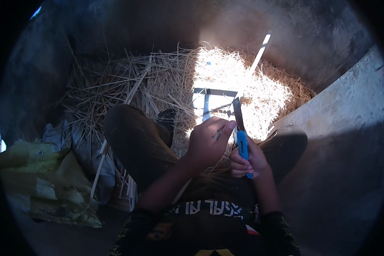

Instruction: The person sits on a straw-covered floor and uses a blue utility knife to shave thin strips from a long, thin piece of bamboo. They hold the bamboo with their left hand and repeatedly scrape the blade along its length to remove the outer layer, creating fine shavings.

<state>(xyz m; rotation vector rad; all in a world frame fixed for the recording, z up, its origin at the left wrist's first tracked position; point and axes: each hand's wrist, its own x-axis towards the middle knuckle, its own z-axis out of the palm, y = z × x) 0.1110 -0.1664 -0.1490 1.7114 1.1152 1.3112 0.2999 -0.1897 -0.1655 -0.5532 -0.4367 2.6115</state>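
Note:
My left hand (209, 143) is closed around a long pale strip (259, 53), which looks like split bamboo or wood. The strip slants up and away to the right, over the sunlit shavings. Close beside it, my right hand (249, 160) grips a knife by its blue handle (242, 149). The knife's dark blade (238, 113) points away from me and lies next to the strip. Whether the blade touches the strip I cannot tell. My left fingers hide part of the strip.
A heap of shavings and thin strips (158, 77) spreads in front of my folded legs, very bright on the right. A pale flat object (222, 99) with a blue piece lies there. Torn yellowish sheeting (47, 183) is at left. Walls (243, 25) stand behind and right.

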